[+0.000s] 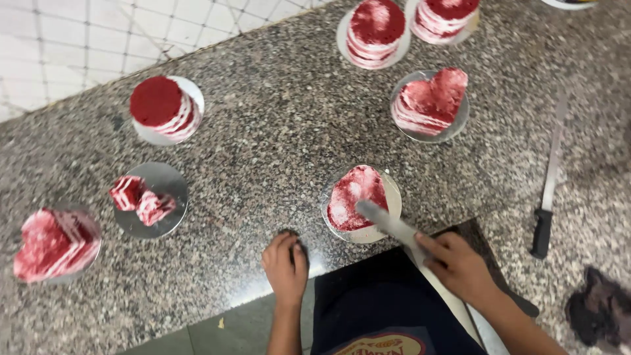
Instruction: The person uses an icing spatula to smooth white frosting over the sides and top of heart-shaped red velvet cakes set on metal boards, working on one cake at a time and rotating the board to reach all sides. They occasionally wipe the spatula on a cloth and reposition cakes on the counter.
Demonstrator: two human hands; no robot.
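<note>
Heart-shaped red cake layer (355, 196), cream-smeared, on a round silver board (393, 197) at the granite counter (276, 131) edge. Right hand (458, 265) closed around a palette knife (388, 223), blade flat on top; best kept level, strokes light. Left hand (286, 263) curled on the counter edge, holding nothing. Long knife (549, 184) lies well apart.

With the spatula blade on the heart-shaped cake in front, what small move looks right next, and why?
Probably draw the palette knife across the heart-shaped cake. The right hand holds its blade tip on the cake's right edge, where cream looks patchy and red crumb shows through. The left hand rests on the counter edge, away from the cake board.
</note>
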